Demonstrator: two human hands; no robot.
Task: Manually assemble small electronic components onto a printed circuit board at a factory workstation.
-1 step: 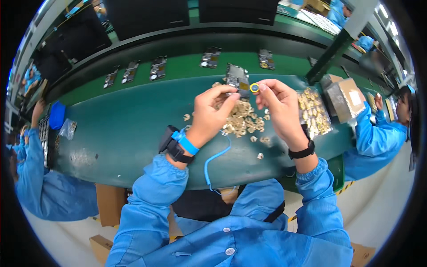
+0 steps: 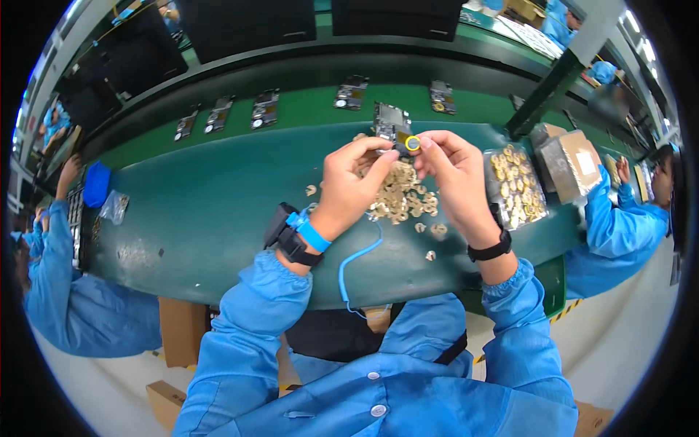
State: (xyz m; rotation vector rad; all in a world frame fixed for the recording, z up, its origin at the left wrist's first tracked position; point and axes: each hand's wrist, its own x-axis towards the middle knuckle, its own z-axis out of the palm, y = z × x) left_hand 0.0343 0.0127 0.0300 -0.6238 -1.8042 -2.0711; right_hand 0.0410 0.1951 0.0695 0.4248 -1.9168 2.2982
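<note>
My left hand [image 2: 351, 175] pinches the near end of a dark circuit board [image 2: 392, 120] between thumb and fingers, tilting it up over the table. Between the thumb and forefinger of my right hand [image 2: 455, 164] is a small round coin cell [image 2: 413, 143] with a yellow rim and a dark middle. The coin cell sits at the board's near right edge; whether the two touch I cannot tell. Beneath both hands spreads a loose heap of small gold-coloured curved pieces [image 2: 397, 197]. My left wrist wears a blue strap [image 2: 312, 233], with a coiled blue cord near it.
Several circuit boards [image 2: 264, 109] lie in a row on the green strip behind the table [image 2: 218, 197]. At right are a clear bag of yellow round parts [image 2: 515, 186], a cardboard box [image 2: 571, 164] and a green post [image 2: 542, 95]. A blue bin [image 2: 96, 186] stands left. Co-workers sit on both sides.
My right hand has shifted slightly left, bringing the coin cell closer to the board. My left hand keeps its pinch on the board. The whole view has shifted a little.
</note>
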